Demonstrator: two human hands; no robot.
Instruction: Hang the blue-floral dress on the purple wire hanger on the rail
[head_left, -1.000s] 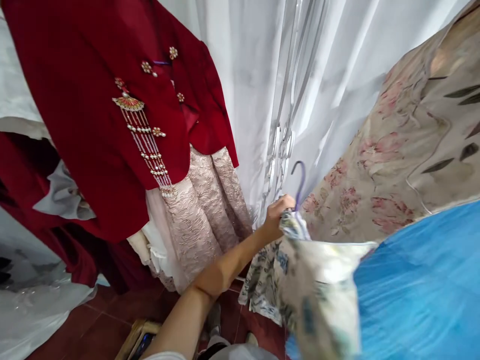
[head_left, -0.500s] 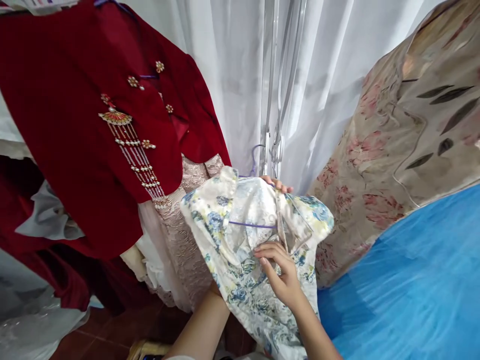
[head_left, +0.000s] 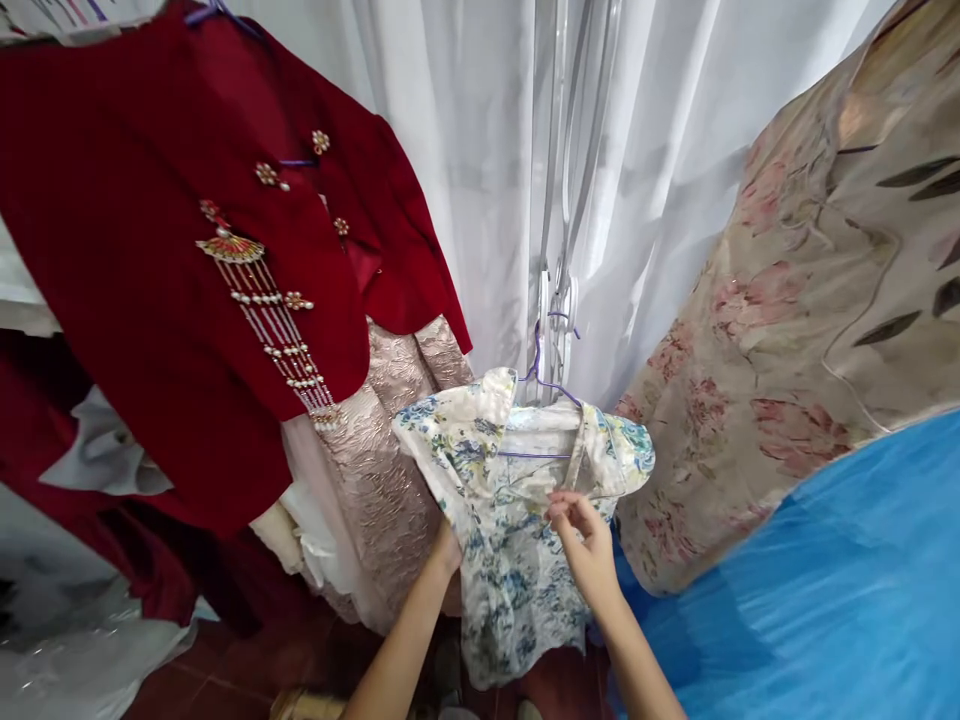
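A white floral top (head_left: 495, 560) with blue and yellow flowers hangs on a thin purple hanger (head_left: 551, 383), in front of me at the centre. My right hand (head_left: 585, 540) pinches the cloth at the top's front, just below the neck opening, beside a narrow strap. At the left side edge of the top, my left hand (head_left: 448, 548) reaches in behind it. Its fingers are hidden by the cloth. The hanger's hook stands up beside white rods (head_left: 553, 290); whether it hangs on them I cannot tell.
A dark red jacket (head_left: 165, 240) with beaded ornaments hangs at left over a pale pink brocade skirt (head_left: 397, 470). At right hang a beige floral garment (head_left: 780, 350) and a bright blue gauzy one (head_left: 810, 580). A white curtain (head_left: 465, 150) is behind; red-brown floor tiles (head_left: 180, 680) lie below.
The left fingers that showed over the top's neckline are gone from there, and that hand is lower, behind the left edge. The hanger's hook now shows. The right hand has closed on the cloth.
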